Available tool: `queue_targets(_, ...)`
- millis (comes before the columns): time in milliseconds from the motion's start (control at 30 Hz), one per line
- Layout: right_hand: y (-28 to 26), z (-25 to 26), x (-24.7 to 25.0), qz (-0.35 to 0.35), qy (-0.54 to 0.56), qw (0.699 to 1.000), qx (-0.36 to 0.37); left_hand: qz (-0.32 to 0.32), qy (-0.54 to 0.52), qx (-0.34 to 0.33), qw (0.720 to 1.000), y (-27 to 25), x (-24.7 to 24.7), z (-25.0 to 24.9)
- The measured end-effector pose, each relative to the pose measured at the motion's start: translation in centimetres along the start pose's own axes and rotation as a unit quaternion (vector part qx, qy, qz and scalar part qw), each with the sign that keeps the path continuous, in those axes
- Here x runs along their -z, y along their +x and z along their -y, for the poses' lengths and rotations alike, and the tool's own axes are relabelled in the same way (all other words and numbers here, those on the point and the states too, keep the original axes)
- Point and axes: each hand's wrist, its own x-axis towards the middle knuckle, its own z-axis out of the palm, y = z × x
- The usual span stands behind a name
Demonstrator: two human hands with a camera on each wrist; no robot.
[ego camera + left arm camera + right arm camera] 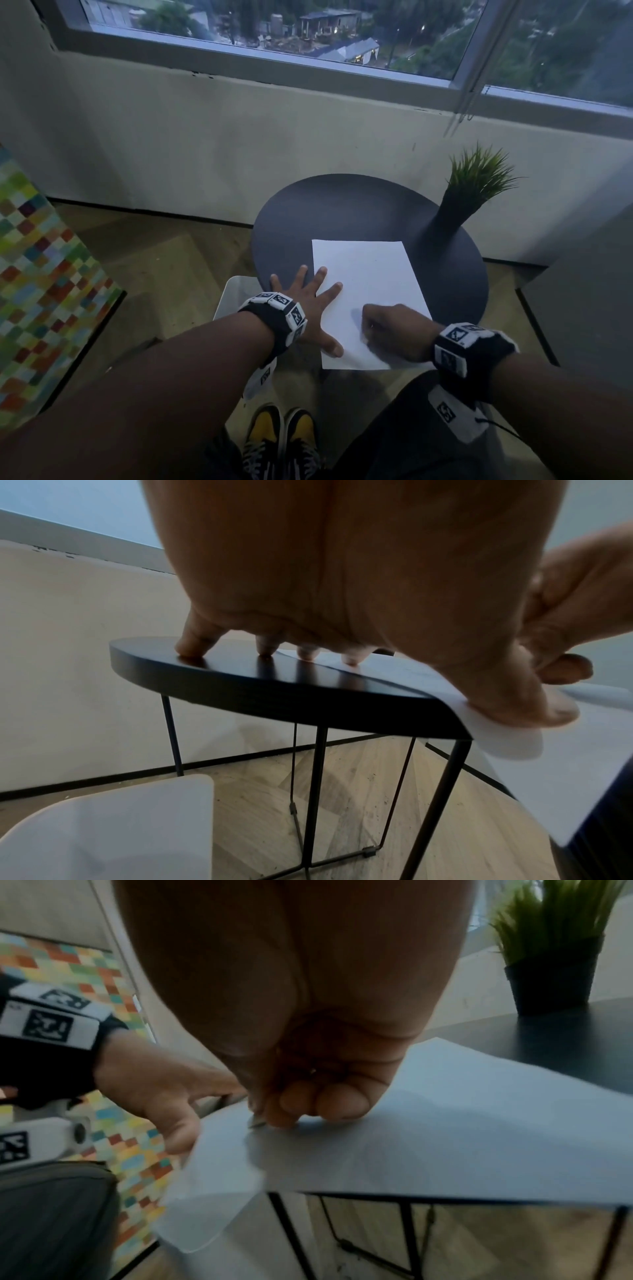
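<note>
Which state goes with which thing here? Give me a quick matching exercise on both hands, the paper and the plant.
1 left hand
2 right hand
3 sheet of paper
4 potted plant

a overhangs near edge of the table
b fingers curled, on the sheet
c at the table's far right
d fingers spread flat

Pairs: 1-d, 2-b, 3-a, 4-c

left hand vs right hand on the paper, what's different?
Pose: left hand lies flat, fingers spread; right hand is curled.
Place: left hand straddles the left edge of the paper, partly on the table; right hand sits on the paper by its near edge.
Grip: left hand holds nothing; right hand seems to pinch a thin pointed tool.
Both touch the paper.
</note>
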Motion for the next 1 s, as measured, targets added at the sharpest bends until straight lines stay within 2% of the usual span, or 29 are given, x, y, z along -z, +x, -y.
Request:
queue_targets(167,0.6,-6.3,1.8,-0.125,0.065,0.974,-0.176,0.004,-0.003,-0.001,1.0,-0.7,-0.1,0.0)
queue_targets(233,0.6,-8.2,2.1,-0.148,0.097,0.961,-0.211,0.001,-0.009,-0.005,1.0,-1.2,0.2,0.4)
queue_targets(333,0.1,-9.3,2.4,-0.196,0.188,0.937,-0.219,-0.006,-0.04,0.001,0.999,-2.4,0.5,1.0)
queue_targets(400,-0.3,-9.2,2.4,-0.209,0.186,0.935,-0.217,-0.042,-0.091,0.017,0.995,-3.3,0.2,1.4)
queue_targets(467,-0.7,-8.2,2.2,-0.198,0.161,0.943,-0.212,-0.142,-0.167,0.056,0.974,-4.1,-0.3,2.1)
queue_targets(533,-0.7,-6.7,1.3,-0.154,0.123,0.964,-0.18,-0.241,-0.258,0.124,0.927,-4.5,-0.9,3.1)
queue_targets(600,-0.8,-5.0,0.3,-0.108,0.094,0.979,-0.146,-0.258,-0.409,0.178,0.857,-4.8,-1.3,3.9)
queue_targets(633,-0.8,-4.2,0.0,-0.095,0.09,0.982,-0.135,-0.233,-0.515,0.183,0.804,-4.9,-1.5,4.0)
queue_targets(700,-0.7,-3.1,-0.6,-0.086,0.086,0.986,-0.118,-0.135,-0.702,0.182,0.675,-5.8,-1.3,3.3)
queue_targets(733,-0.7,-2.8,-0.9,-0.083,0.083,0.987,-0.109,-0.095,-0.738,0.187,0.642,-6.2,-1.2,3.1)
queue_targets(800,-0.5,-2.3,-1.2,-0.073,0.087,0.988,-0.102,-0.076,-0.739,0.185,0.644,-6.5,-1.3,3.1)
queue_targets(867,-0.7,-1.8,-0.8,-0.076,0.104,0.986,-0.104,-0.106,-0.684,0.175,0.7,-6.2,-1.0,3.5)
queue_targets(933,-1.0,-1.6,0.4,-0.084,0.139,0.979,-0.125,-0.136,-0.593,0.149,0.78,-6.3,0.3,3.8)
queue_targets(967,-1.1,-1.7,1.2,-0.087,0.167,0.972,-0.143,-0.154,-0.559,0.121,0.806,-6.5,1.3,3.8)
queue_targets(1000,-1.3,-1.8,2.0,-0.09,0.2,0.963,-0.158,-0.175,-0.537,0.095,0.82,-6.8,2.4,3.7)
